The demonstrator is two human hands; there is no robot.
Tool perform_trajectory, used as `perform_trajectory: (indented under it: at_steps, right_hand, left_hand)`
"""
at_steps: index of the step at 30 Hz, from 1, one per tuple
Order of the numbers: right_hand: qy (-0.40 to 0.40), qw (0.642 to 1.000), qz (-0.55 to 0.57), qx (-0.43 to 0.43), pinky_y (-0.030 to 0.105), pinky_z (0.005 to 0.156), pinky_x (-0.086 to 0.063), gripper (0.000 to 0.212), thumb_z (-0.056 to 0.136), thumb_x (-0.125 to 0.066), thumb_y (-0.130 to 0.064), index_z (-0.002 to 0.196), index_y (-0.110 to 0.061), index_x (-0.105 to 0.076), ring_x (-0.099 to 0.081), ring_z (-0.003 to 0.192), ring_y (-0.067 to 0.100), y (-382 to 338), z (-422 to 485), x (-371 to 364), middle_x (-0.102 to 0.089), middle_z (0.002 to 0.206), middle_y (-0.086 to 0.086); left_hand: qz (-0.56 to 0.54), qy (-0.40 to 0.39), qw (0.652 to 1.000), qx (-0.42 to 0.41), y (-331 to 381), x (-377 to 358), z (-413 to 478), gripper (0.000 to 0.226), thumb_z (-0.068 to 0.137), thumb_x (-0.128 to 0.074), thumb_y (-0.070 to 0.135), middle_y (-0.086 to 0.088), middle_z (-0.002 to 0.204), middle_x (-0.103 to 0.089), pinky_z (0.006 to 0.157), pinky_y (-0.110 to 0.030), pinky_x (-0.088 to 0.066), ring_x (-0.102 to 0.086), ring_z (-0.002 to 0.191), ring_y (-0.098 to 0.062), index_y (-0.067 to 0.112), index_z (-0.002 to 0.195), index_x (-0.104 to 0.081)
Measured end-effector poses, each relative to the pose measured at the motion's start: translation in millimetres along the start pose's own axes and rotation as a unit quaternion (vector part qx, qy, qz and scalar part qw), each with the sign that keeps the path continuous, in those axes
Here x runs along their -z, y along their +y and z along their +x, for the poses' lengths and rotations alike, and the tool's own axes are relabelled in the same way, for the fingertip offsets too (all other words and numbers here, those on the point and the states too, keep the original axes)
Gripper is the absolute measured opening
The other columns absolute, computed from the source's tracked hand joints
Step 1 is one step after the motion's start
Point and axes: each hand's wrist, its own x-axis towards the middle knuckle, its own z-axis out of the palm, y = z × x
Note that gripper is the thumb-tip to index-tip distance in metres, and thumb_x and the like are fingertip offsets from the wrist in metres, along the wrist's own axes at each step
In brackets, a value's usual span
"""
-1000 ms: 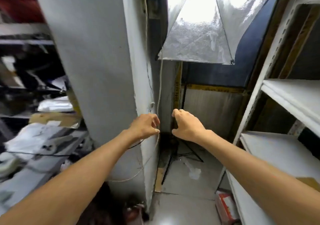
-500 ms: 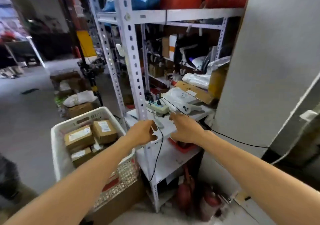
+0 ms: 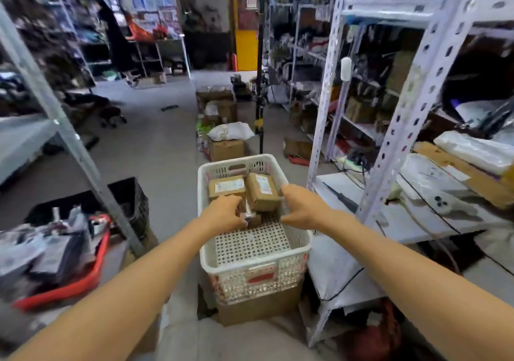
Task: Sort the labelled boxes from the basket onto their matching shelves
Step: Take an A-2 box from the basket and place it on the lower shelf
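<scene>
Cluttered storeroom aisle — white shelf rack just right of basket.

**Grey floor and a white shelf on the right**

The grey concrete floor runs down an aisle between metal racks. In the near middle a brown carton stands on it, with the white basket set on top. A black crate stands to the left. Further along the aisle are more cartons, one with a white bag on it. On the right, the white shelf carries plastic-wrapped packets, flat cardboard and a black cable.
</scene>
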Motion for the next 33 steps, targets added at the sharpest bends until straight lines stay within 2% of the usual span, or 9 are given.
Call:
perform_trajectory:
  at_steps: [5,8,13,16,18,21,27,30,33]
  right_hand:
    - [-0.023,0.999,-0.003,0.024,0.046,0.079,-0.053,0.054,0.081,-0.063,-0.017,0.127,-0.003,-0.040,-0.057,0.099,0.035,-4.7,51.9,-9.5,-0.056,0.112,0.018]
    - [-0.033,0.999,-0.006,0.031,0.041,0.080,-0.051,0.042,0.080,-0.063,-0.019,0.115,-0.005,-0.046,-0.055,0.102,0.031,4.2,87.1,-15.1,-0.055,0.115,0.015]
    - [-0.030,0.999,0.010,0.038,0.039,0.082,-0.050,0.043,0.079,-0.066,-0.022,0.115,-0.008,-0.046,-0.055,0.105,0.028,35.2,150.0,-15.9,-0.055,0.120,0.013]
    - [-0.033,0.997,0.043,0.045,0.030,0.075,-0.041,0.043,0.081,-0.067,-0.026,0.117,-0.011,-0.049,-0.054,0.106,0.024,56.9,181.1,-13.3,-0.057,0.119,0.008]
    - [-0.047,0.996,0.057,0.047,0.028,0.072,-0.039,0.039,0.082,-0.067,-0.029,0.113,-0.014,-0.050,-0.055,0.101,0.022,71.3,201.6,-15.3,-0.058,0.114,0.005]
    - [-0.066,0.996,0.056,0.017,0.029,0.070,-0.039,0.032,0.081,-0.066,-0.032,0.099,-0.017,-0.045,-0.050,0.088,0.019,92.6,234.6,-27.8,-0.056,0.105,0.002]
    - [-0.134,0.990,0.041,-0.028,0.042,0.078,-0.052,0.040,0.075,-0.061,-0.016,0.112,-0.009,-0.048,-0.055,0.097,0.027,121.9,297.4,-72.0,-0.057,0.112,0.010]
    - [-0.152,0.986,0.042,-0.054,0.042,0.079,-0.051,0.038,0.077,-0.060,-0.014,0.112,-0.008,-0.048,-0.054,0.098,0.027,132.8,322.5,-95.4,-0.056,0.112,0.010]
    - [-0.175,0.979,0.051,-0.091,0.037,0.076,-0.048,0.036,0.077,-0.059,-0.012,0.111,-0.007,-0.048,-0.054,0.097,0.026,142.9,345.6,-123.3,-0.057,0.111,0.011]
  left_hand:
    - [-0.001,-0.002,1.000,0.031,-32.7,3.4,25.9,0.035,0.079,-0.073,0.032,0.000,0.108,-0.067,0.083,-0.037,-0.054,-0.063,0.097,-0.018,0.019,0.109,-0.061]
    - [0.008,0.002,0.999,0.048,-48.3,6.6,51.5,0.036,0.079,-0.073,0.031,-0.001,0.108,-0.067,0.082,-0.036,-0.054,-0.063,0.096,-0.018,0.018,0.111,-0.062]
    - [0.020,-0.001,0.996,0.082,-67.9,14.5,114.6,0.031,0.080,-0.072,0.031,0.000,0.108,-0.067,0.081,-0.034,-0.053,-0.062,0.097,-0.019,0.020,0.106,-0.062]
    - [0.014,-0.003,0.995,0.095,-72.4,14.5,155.4,0.034,0.080,-0.073,0.030,0.000,0.108,-0.066,0.085,-0.037,-0.054,-0.062,0.099,-0.019,0.019,0.110,-0.062]
    - [0.007,-0.010,0.995,0.101,-74.7,9.3,178.9,0.035,0.080,-0.074,0.031,0.000,0.108,-0.065,0.086,-0.039,-0.054,-0.062,0.098,-0.019,0.018,0.110,-0.061]
    - [-0.002,-0.025,0.994,0.103,-82.9,-0.3,206.4,0.037,0.081,-0.072,0.029,-0.003,0.111,-0.064,0.085,-0.036,-0.053,-0.061,0.098,-0.020,0.016,0.114,-0.059]
    - [-0.036,-0.060,0.990,0.125,-121.6,-14.7,260.9,0.035,0.084,-0.071,0.023,-0.004,0.111,-0.063,0.081,-0.031,-0.050,-0.059,0.099,-0.019,0.012,0.114,-0.057]
    - [-0.056,-0.084,0.987,0.124,-141.7,-28.7,293.0,0.029,0.085,-0.069,0.022,-0.004,0.107,-0.063,0.080,-0.030,-0.050,-0.060,0.097,-0.019,0.011,0.111,-0.059]
    - [-0.072,-0.122,0.982,0.124,-163.3,-50.2,327.2,0.021,0.083,-0.069,0.019,-0.004,0.103,-0.065,0.086,-0.036,-0.055,-0.062,0.093,-0.018,0.014,0.103,-0.061]
